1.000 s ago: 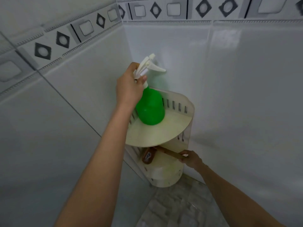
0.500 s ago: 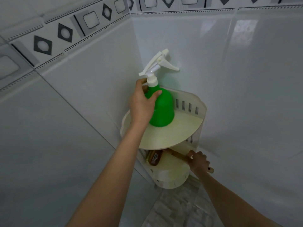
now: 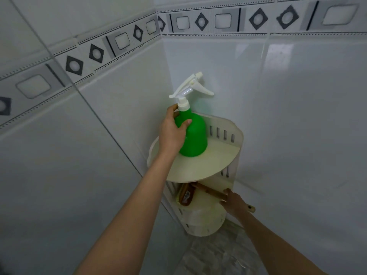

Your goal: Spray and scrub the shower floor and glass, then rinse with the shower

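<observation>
A green spray bottle [image 3: 195, 135] with a white trigger head [image 3: 189, 89] stands upright on the top tier of a cream corner shelf [image 3: 202, 165]. My left hand [image 3: 172, 132] is wrapped around the bottle's shoulder, just under the neck. On the lower tier lies a wooden scrub brush [image 3: 186, 195], its head toward the corner. Its long handle [image 3: 208, 192] sticks out to the right, and my right hand [image 3: 235, 203] grips it near the end.
White glossy wall tiles meet in the corner behind the shelf, with a grey patterned border strip [image 3: 198, 21] above. A patch of grey mottled shower floor [image 3: 214, 255] shows below the shelf's bottom tier [image 3: 204, 225].
My left hand slid from the trigger head down to the bottle's shoulder. The bottle now stands on the shelf. My right hand stays on the brush handle.
</observation>
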The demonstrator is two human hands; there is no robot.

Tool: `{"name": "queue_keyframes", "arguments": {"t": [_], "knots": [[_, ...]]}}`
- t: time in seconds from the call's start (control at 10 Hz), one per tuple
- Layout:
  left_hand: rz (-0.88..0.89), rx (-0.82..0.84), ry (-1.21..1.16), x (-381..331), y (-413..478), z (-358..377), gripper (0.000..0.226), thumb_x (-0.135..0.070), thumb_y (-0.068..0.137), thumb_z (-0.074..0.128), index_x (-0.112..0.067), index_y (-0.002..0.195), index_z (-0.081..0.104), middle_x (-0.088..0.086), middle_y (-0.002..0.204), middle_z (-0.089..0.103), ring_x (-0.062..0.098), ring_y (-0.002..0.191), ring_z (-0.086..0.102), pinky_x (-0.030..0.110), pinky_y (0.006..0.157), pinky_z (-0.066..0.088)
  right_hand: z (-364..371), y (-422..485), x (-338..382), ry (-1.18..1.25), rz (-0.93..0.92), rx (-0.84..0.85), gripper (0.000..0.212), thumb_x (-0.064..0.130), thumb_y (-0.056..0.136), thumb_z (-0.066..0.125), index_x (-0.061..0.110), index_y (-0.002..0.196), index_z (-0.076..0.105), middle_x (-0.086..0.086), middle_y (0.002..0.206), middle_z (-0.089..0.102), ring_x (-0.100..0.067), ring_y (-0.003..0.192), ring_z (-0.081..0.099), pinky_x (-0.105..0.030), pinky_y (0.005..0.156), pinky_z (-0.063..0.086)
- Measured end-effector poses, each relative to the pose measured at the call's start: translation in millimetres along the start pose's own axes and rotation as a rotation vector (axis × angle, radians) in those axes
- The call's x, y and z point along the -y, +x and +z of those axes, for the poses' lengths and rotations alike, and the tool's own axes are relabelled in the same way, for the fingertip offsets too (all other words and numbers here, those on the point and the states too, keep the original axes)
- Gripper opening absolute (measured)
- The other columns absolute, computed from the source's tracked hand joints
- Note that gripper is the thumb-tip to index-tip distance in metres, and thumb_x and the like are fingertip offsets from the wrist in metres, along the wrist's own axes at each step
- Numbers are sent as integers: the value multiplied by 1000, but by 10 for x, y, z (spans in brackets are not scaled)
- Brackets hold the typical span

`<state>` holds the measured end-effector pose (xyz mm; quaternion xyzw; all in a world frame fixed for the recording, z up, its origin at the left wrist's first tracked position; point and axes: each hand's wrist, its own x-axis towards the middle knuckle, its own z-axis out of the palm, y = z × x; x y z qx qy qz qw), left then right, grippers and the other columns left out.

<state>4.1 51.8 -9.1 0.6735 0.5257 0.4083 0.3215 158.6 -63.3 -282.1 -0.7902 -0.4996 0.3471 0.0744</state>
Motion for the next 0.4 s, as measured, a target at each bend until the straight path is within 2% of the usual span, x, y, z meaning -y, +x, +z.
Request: {"name": "queue_keyframes", "arguments": {"t": [0.1,0.2,0.3,0.4], "knots": [[22,-12,-12,8,-65,-21,57,-17,90,69,-17,142,44,5,141,55,21,129,51,37,104,44,-29,-116,-6,87,-32,8,56,33,95,54,11,143,34,-11,134,53,-27,116,57,-30,86,47],[52,-14,12,39,-158,-37,58,-18,91,68,-16,143,43,6,144,53,21,131,49,28,100,39,-60,-256,-26,160,-17,-20,53,33,95,56,12,140,38,-10,128,58,-26,104,63,-30,80,50],[74,-38,40,72,-299,-41,53,-17,93,64,-11,142,45,9,141,54,24,128,50,27,101,39,-195,-447,-40,260,44,-68,48,33,95,55,15,137,41,-10,121,62,-23,95,61,-26,72,46],[101,-43,38,153,-433,-49,50,-18,95,61,-9,142,47,10,139,55,26,128,51,36,107,41,-378,-629,-66,355,36,-132,47,29,96,53,14,139,41,-10,107,63,-24,94,60,-24,72,43]]}}
